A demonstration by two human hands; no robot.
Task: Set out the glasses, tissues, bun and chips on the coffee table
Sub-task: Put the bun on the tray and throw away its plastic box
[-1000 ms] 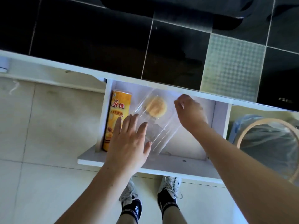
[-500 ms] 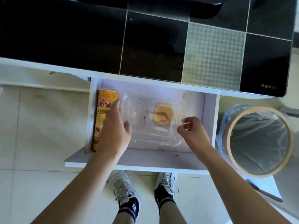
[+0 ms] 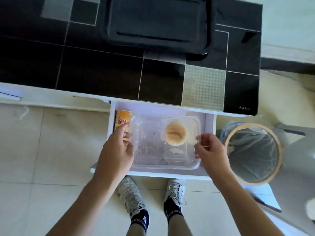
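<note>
Fingers (image 3: 127, 129) of the left hand (image 3: 115, 152) half hide the chips can (image 3: 121, 121); right hand (image 3: 210, 150) pinches the clear bun box (image 3: 194, 165).

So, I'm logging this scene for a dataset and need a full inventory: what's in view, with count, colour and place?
chips can: one, orange-yellow, left end of the open drawer
clear plastic box: one, transparent, in the drawer
bun: one, pale tan, inside the box
drawer: one, white, pulled out under the table
coffee table: one, black tiled top
tray: one, black, on the table
bin: one, tan rim, right of the drawer
shoes: two, white, on the floor
left hand: grips the box's left edge
right hand: pinches the box's right edge
</note>
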